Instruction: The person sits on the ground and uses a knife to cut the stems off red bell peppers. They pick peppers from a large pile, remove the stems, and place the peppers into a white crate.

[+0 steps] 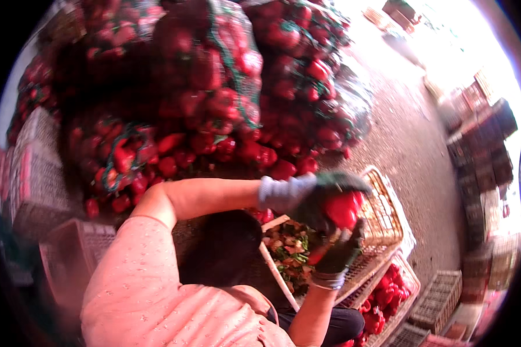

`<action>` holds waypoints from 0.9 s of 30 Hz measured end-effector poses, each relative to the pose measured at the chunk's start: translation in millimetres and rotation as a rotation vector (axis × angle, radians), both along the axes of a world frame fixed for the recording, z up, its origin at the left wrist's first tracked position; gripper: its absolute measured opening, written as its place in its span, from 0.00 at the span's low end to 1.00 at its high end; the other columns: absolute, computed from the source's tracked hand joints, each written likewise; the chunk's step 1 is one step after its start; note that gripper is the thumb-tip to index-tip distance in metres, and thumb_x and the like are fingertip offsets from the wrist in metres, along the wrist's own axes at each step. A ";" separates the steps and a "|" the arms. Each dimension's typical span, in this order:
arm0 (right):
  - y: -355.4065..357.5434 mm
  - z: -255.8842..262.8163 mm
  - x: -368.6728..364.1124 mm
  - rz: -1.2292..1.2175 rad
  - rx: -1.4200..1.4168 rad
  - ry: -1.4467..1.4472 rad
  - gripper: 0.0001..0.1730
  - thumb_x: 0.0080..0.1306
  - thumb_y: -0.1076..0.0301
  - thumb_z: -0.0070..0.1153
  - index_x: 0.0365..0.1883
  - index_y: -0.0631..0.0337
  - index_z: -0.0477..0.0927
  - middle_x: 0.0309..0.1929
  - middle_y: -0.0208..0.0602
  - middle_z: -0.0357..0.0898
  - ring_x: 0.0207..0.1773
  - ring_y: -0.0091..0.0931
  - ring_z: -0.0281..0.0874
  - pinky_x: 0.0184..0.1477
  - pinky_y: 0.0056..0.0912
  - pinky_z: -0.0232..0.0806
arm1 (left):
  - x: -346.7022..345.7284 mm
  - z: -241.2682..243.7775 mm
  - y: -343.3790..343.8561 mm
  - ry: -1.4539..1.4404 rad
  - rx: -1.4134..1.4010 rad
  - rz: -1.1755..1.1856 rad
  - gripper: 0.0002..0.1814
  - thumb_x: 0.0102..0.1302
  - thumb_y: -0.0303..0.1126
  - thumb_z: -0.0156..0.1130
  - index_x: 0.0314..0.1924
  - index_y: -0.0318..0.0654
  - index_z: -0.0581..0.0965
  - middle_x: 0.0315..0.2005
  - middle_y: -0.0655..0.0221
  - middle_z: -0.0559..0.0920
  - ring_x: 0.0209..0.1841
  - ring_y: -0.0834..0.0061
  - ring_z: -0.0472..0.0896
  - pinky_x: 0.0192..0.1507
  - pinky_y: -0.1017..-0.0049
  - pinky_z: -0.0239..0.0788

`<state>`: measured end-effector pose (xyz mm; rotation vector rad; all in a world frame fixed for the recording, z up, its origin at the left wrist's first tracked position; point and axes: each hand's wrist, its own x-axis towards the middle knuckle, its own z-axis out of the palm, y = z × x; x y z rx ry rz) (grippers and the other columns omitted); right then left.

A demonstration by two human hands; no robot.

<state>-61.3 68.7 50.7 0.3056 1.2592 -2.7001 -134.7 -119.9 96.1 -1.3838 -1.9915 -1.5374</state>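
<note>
Both my hands wear dark green gloves with pale knitted cuffs. My left hand [317, 204] reaches in from the left and grips a red bell pepper [343, 208], its fingers over the top. Just below it, my right hand [341, 253] is raised with its fingertips at the pepper's lower side. A small orange-red thing shows beside the right palm; what it is, and whether that hand grips it, I cannot tell. Under the hands, a container with a pale rim [278, 275] holds green and brownish pepper scraps [291, 249].
A yellowish plastic crate [384, 212] stands right of the hands, near a crate of red peppers [386, 295]. Large mesh sacks of red peppers [221, 65] are piled ahead, with loose peppers [167, 167] before them. Crates stand at left [78, 247] and far right [438, 299].
</note>
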 end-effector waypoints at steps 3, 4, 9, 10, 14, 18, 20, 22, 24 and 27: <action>6.2 31.7 16.2 -0.050 -0.047 0.144 0.34 0.70 0.54 0.52 0.70 0.62 0.62 0.64 0.43 0.70 0.65 0.36 0.71 0.65 0.46 0.66 | 31.3 20.6 22.9 0.103 -0.045 -0.054 0.50 0.53 0.44 0.77 0.72 0.40 0.61 0.68 0.55 0.65 0.70 0.62 0.64 0.70 0.61 0.56; 16.5 30.0 18.4 -0.027 -0.056 0.172 0.34 0.69 0.56 0.53 0.69 0.62 0.63 0.63 0.43 0.70 0.64 0.36 0.72 0.65 0.45 0.67 | 43.6 16.6 26.2 -0.266 -0.008 -0.114 0.50 0.57 0.47 0.75 0.73 0.40 0.57 0.68 0.53 0.65 0.71 0.64 0.61 0.70 0.61 0.56; 23.2 75.4 45.5 -0.069 0.468 0.452 0.42 0.58 0.77 0.64 0.71 0.67 0.62 0.59 0.38 0.73 0.59 0.27 0.73 0.62 0.32 0.66 | 71.8 30.5 40.3 -1.233 0.348 -0.345 0.44 0.67 0.44 0.67 0.72 0.32 0.55 0.60 0.63 0.73 0.60 0.75 0.73 0.62 0.75 0.67; 23.0 78.1 47.2 -0.042 0.454 0.499 0.43 0.56 0.78 0.67 0.69 0.68 0.63 0.59 0.38 0.74 0.59 0.27 0.73 0.61 0.32 0.67 | 71.3 16.1 45.2 -1.126 0.320 -0.280 0.42 0.67 0.45 0.66 0.71 0.32 0.56 0.59 0.64 0.74 0.59 0.77 0.73 0.60 0.75 0.68; 38.1 75.0 52.3 -0.044 1.062 0.709 0.39 0.52 0.70 0.74 0.62 0.66 0.73 0.56 0.43 0.79 0.56 0.31 0.79 0.57 0.34 0.71 | 82.2 17.7 52.1 -1.057 0.160 -0.189 0.38 0.64 0.37 0.71 0.68 0.38 0.62 0.55 0.67 0.76 0.53 0.80 0.76 0.53 0.76 0.73; 34.5 66.3 59.2 -0.096 1.071 0.686 0.33 0.58 0.70 0.69 0.62 0.66 0.74 0.55 0.47 0.81 0.56 0.32 0.80 0.55 0.34 0.72 | 101.1 10.8 49.4 -1.116 0.319 -0.072 0.37 0.62 0.35 0.72 0.67 0.39 0.64 0.54 0.68 0.76 0.52 0.79 0.77 0.52 0.77 0.74; 37.8 59.8 71.4 -0.134 0.860 0.533 0.25 0.66 0.72 0.60 0.61 0.68 0.74 0.52 0.41 0.81 0.52 0.28 0.80 0.52 0.30 0.72 | 106.0 -3.3 46.9 -1.088 0.406 0.036 0.38 0.60 0.36 0.73 0.67 0.40 0.65 0.55 0.68 0.76 0.54 0.77 0.76 0.55 0.75 0.73; 43.6 57.9 85.8 -0.090 0.678 0.366 0.19 0.72 0.69 0.54 0.59 0.68 0.74 0.48 0.39 0.82 0.45 0.23 0.80 0.44 0.24 0.71 | 104.2 -5.6 44.1 -1.031 0.421 0.032 0.40 0.59 0.35 0.74 0.68 0.40 0.64 0.56 0.68 0.75 0.55 0.76 0.75 0.57 0.73 0.71; 40.1 71.2 98.2 0.045 0.682 0.172 0.18 0.73 0.66 0.52 0.56 0.68 0.75 0.41 0.37 0.84 0.35 0.20 0.80 0.32 0.19 0.69 | 100.0 -8.1 40.7 -0.955 0.389 0.068 0.42 0.58 0.33 0.74 0.69 0.40 0.63 0.57 0.68 0.74 0.58 0.76 0.73 0.61 0.70 0.68; 35.4 66.5 102.2 0.169 0.825 0.232 0.17 0.73 0.64 0.54 0.53 0.69 0.78 0.35 0.33 0.84 0.29 0.17 0.78 0.29 0.18 0.66 | 96.5 -14.2 41.6 -0.865 0.403 0.054 0.43 0.57 0.33 0.75 0.70 0.40 0.63 0.58 0.68 0.73 0.59 0.76 0.73 0.61 0.70 0.68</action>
